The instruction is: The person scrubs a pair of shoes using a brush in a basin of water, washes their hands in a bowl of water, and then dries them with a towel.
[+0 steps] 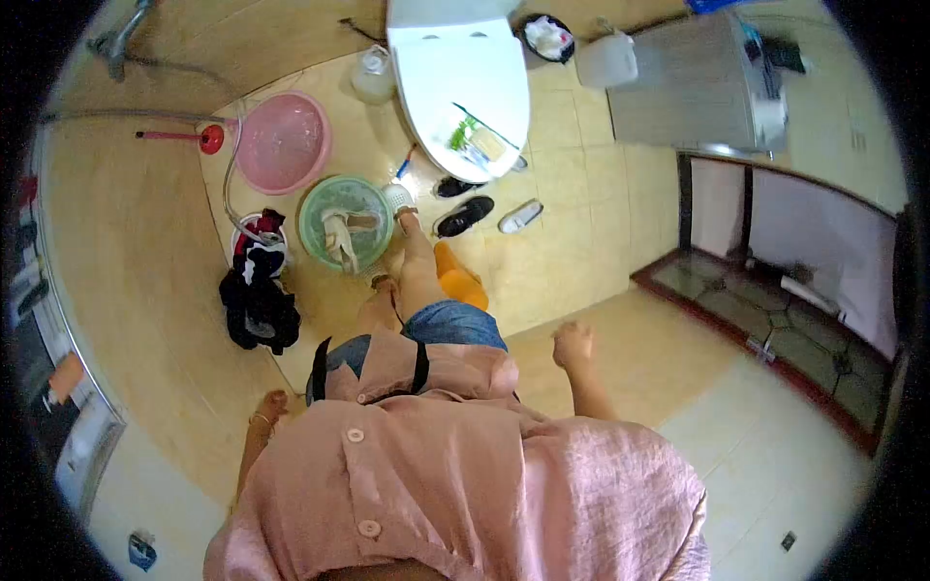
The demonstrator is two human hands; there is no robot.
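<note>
My left hand [275, 405], with a thin band at the wrist, hangs low beside my body near the left wall. Its fingers are small and blurred, and no object shows in it. Out to my right, my right hand [573, 343] is held in the air with its fingers curled in, and I see nothing in it. Neither hand touches any of the things on the floor. Ahead of my feet stands a green basin [308, 215] with a pair of pale shoes [341, 237] inside. An orange object [461, 279] shows beside my leg.
A pink basin [283, 143] and a heap of dark clothes [260, 295] lie left. Black shoes [465, 216] and a white shoe [521, 216] lie before the toilet [460, 82], whose lid bears a green-printed packet. A brown-framed door [775, 373] stands right.
</note>
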